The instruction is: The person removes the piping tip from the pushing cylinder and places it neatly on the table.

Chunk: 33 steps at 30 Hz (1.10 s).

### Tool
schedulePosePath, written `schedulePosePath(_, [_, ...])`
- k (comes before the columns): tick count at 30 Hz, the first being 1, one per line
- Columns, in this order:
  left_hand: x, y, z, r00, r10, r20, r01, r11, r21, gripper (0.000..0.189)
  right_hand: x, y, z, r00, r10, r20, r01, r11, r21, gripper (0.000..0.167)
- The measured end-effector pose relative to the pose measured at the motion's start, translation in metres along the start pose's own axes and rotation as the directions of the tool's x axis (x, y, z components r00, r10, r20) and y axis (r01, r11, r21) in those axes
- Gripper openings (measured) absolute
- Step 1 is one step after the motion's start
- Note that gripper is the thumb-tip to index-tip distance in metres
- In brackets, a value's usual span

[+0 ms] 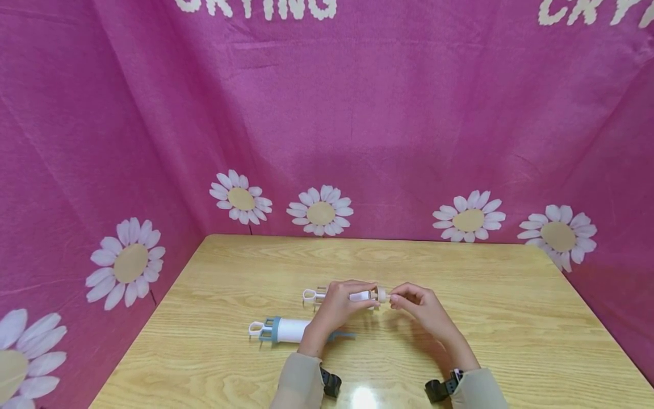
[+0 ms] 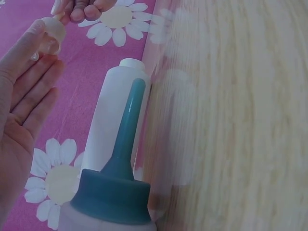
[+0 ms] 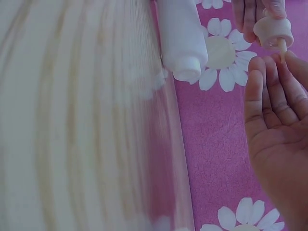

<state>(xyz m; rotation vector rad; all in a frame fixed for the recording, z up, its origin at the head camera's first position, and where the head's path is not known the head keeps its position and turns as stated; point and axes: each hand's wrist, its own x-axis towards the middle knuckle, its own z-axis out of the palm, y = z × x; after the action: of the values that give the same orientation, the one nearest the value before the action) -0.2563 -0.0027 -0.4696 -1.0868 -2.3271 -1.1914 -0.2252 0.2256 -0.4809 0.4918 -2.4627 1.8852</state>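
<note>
My left hand (image 1: 338, 307) holds a cream nozzle cap (image 1: 381, 294) between thumb and fingers, above the table. My right hand (image 1: 423, 308) pinches the cap's thin tip (image 3: 282, 48) from the right. Just behind the left hand lies a white syringe-like tube (image 2: 103, 115) with a bare white neck (image 2: 131, 63) and a white ring handle (image 1: 309, 295); the hand partly hides it. Nearer me, a second white syringe-like tube (image 1: 292, 330) lies sideways, with a teal collar and a long teal nozzle (image 2: 129, 125). My left wrist covers part of it.
Everything lies on a wood-grain table (image 1: 511, 295). A pink cloth (image 1: 388, 125) with printed daisies hangs behind the table and along both sides. Each wrist wears a small black camera (image 1: 332, 384) on a strap.
</note>
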Motion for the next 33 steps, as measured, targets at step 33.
schedulePosePath(33, [-0.002, -0.007, 0.000, 0.995, -0.084, -0.045, 0.083, 0.996, -0.041, 0.024, 0.003, -0.003, 0.009, 0.988, 0.107, -0.108, -0.109, 0.994, -0.012, 0.036])
